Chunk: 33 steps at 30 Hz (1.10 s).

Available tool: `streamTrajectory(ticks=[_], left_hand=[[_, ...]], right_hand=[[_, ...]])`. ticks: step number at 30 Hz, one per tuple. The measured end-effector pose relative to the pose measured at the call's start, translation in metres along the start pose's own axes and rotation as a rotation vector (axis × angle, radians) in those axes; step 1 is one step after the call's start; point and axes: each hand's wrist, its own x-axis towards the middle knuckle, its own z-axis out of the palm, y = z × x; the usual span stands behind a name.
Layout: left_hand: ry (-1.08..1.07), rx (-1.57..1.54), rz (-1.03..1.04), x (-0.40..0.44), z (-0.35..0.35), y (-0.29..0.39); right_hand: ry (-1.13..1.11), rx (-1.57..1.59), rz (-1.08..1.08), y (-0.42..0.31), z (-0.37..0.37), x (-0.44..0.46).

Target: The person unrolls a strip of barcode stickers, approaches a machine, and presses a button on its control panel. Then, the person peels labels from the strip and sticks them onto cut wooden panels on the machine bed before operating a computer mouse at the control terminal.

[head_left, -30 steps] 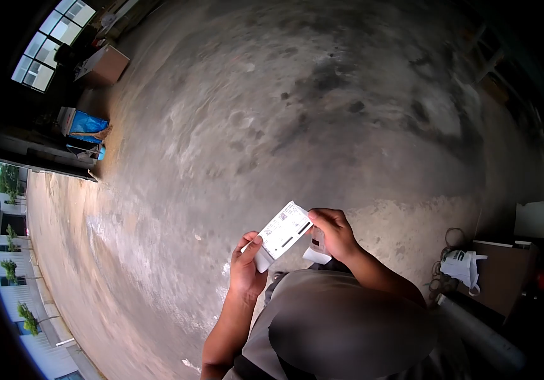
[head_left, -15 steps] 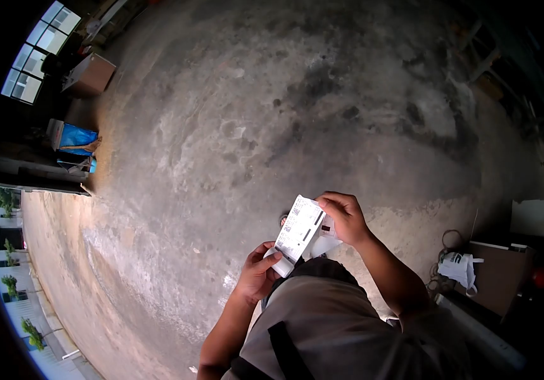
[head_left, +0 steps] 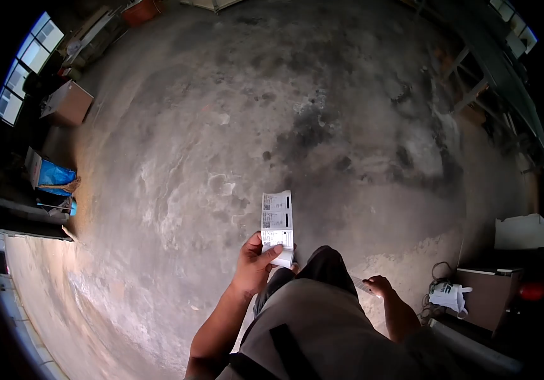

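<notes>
My left hand (head_left: 254, 263) is closed around the lower end of a strip of printed white labels (head_left: 277, 212). Its thumb presses on the rolled part at the bottom, while the strip stands up away from my body with codes and black bars showing. Beside my right thigh, my right hand (head_left: 381, 286) is closed on a thin, pale, flat piece (head_left: 362, 284), perhaps a sheet or plastic sleeve; its kind is too unclear to name. My legs and shirt hide part of the space between the hands.
Stained concrete floor (head_left: 189, 158) spreads ahead. At right stand a brown cabinet (head_left: 484, 297) with a white bag (head_left: 448, 296) against it and a red round object (head_left: 532, 291). A cardboard box (head_left: 69, 102) and a blue dustpan-like item (head_left: 55, 177) lie at left.
My right hand has let go of the label strip's top and moved down and right to my side with the pale piece. The left hand keeps the strip, now more upright.
</notes>
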Motion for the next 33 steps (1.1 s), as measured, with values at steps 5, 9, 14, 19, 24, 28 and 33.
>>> streamTrajectory(ticks=[5,9,14,19,24,28,33], left_hand=[[-0.11,0.102,0.104,0.111,-0.005,0.072],[-0.078,0.11,0.146,0.201,-0.007,0.116],[0.149,0.056,0.119,0.336,-0.018,0.176],[0.302,0.143,0.181,0.46,-0.004,0.273],[0.348,0.105,0.267,0.553,0.004,0.357],[0.338,0.101,0.21,0.651,-0.009,0.405],[0.29,0.117,0.174,0.797,-0.023,0.467]], right_hand=[[-0.096,1.117,0.189,-0.085,0.046,0.03],[-0.254,0.983,0.146,-0.189,-0.025,0.06],[-0.424,0.591,-0.281,-0.318,-0.151,0.185],[-0.015,-0.427,-0.59,-0.497,-0.301,0.299],[0.299,-0.082,-0.647,-0.705,-0.474,0.304],[0.361,0.069,-0.771,-0.837,-0.565,0.343],[0.399,0.108,-0.616,-0.89,-0.611,0.439]])
